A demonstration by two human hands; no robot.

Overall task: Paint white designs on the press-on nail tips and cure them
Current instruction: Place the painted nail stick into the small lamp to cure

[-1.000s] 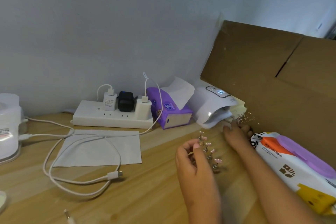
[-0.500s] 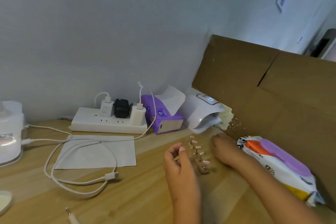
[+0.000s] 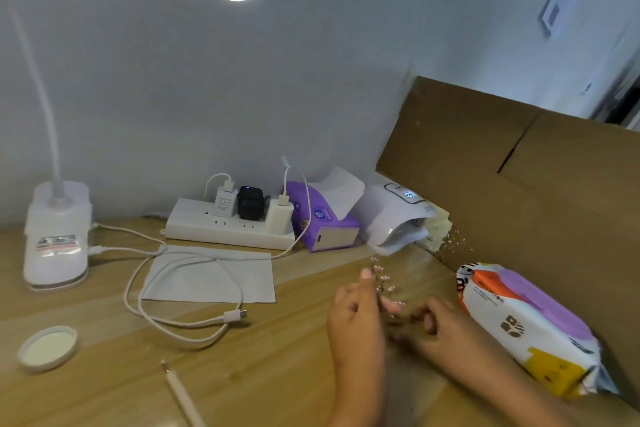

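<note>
1. Head view, far left: a round white plastic cap (image 3: 46, 348) lay open side up on the wooden desk (image 3: 277, 374). A thin white nail-art brush (image 3: 183, 395) lay near it, unheld. Painting was judged paused or done.
2. The left hand (image 3: 356, 326) had its fingers curled and thumb raised, gripping the small rack of pale pink press-on nail tips (image 3: 382, 284) over the desk.
3. White designs on the tips were too blurred to confirm.
4. The white dome-shaped curing lamp (image 3: 394, 218) sat behind, display lit, with the tips outside its mouth. Curing was either finished or pending; I could not tell which.
5. The right hand (image 3: 446, 326) had its fingers curled near the rack's lower end. Whether they held anything was unclear.
</note>
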